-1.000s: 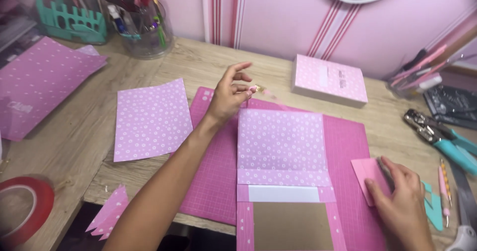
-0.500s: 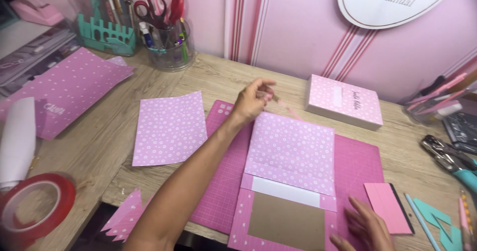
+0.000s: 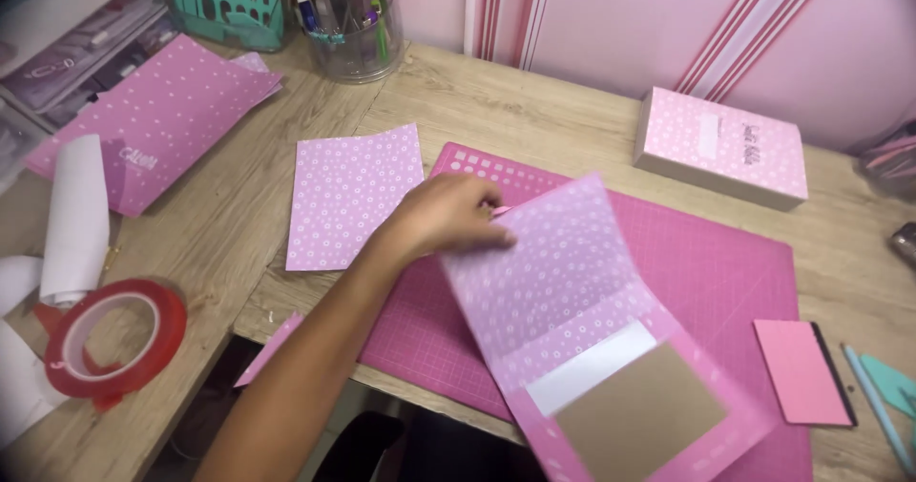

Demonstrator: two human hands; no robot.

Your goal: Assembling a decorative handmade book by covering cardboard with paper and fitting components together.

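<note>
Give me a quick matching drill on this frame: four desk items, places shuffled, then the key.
1. red tape roll
2. dotted pink box
3. clear pen cup
4. left hand

A. back of desk, beside teal organiser
B. front left desk edge
C. on top corner of folded dotted sheet
D. right, by striped wall

Pairs: 1-B, 2-D, 3-A, 4-C

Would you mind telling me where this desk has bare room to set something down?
Bare wood lies between the clear pen cup and the pink dotted box, and between that box and the pink cutting mat. The left edge is crowded: red tape roll, white paper roll, pink dotted sheets.
</note>
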